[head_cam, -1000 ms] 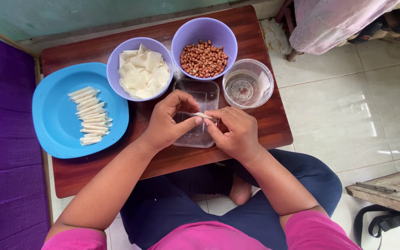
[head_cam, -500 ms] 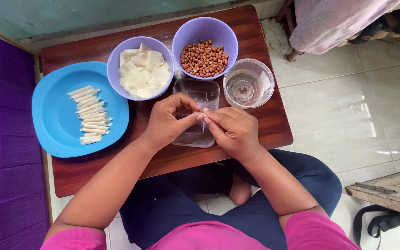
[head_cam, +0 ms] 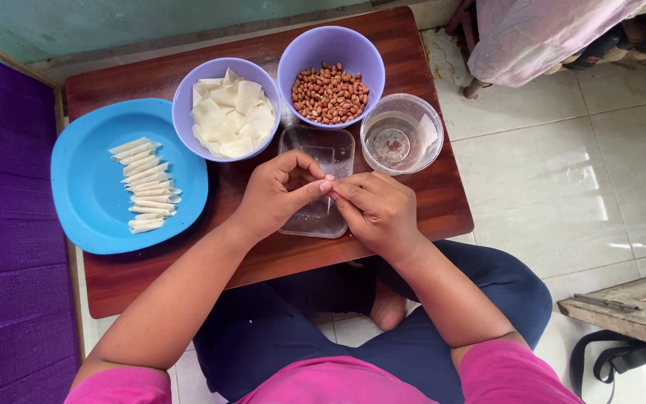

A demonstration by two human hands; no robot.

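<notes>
A low brown wooden table [head_cam: 413, 45] is loaded: blue plate [head_cam: 87, 191] with a row of rolled wrappers [head_cam: 143, 185] at the far left, purple bowl of flat wrapper sheets [head_cam: 227, 117], purple bowl of peanuts [head_cam: 330, 93], clear round cup of water [head_cam: 401, 135]. A clear rectangular container [head_cam: 323, 153] is partly covered by both hands. Left hand [head_cam: 274, 196] and right hand [head_cam: 379, 212] are met fingertip to fingertip above it, fingers pinched narrow. Something small seems held between them; what it is cannot be told.
</notes>
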